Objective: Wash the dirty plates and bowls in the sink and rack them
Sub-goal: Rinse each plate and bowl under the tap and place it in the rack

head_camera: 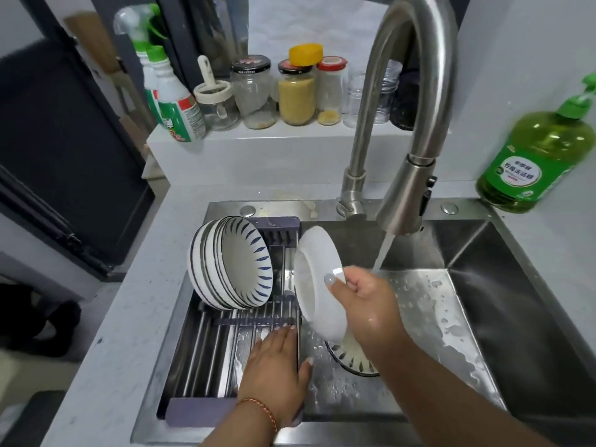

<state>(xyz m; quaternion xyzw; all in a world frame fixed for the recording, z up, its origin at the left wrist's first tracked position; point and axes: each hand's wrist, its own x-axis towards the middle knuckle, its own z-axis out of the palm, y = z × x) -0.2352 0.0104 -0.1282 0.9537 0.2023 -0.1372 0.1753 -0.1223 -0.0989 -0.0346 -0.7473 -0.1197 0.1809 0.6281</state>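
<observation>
My right hand [361, 295] grips a plain white bowl [317, 279] by its rim and holds it on edge over the sink, just right of the dish rack [206, 350]. My left hand [274, 375] lies flat with straight fingers on the rack's right side. Several blue-striped bowls [232, 262] stand on edge at the far end of the rack. Another striped bowl [350, 358] lies in the sink basin [435, 317], mostly hidden under the white bowl and my right forearm. Water runs from the faucet [406, 201] just behind my right hand.
A green dish soap bottle [538, 156] stands on the counter at the right. Jars [296, 91] and spray bottles [171, 91] line the ledge behind the sink. Suds and water drops cover the basin's raised step.
</observation>
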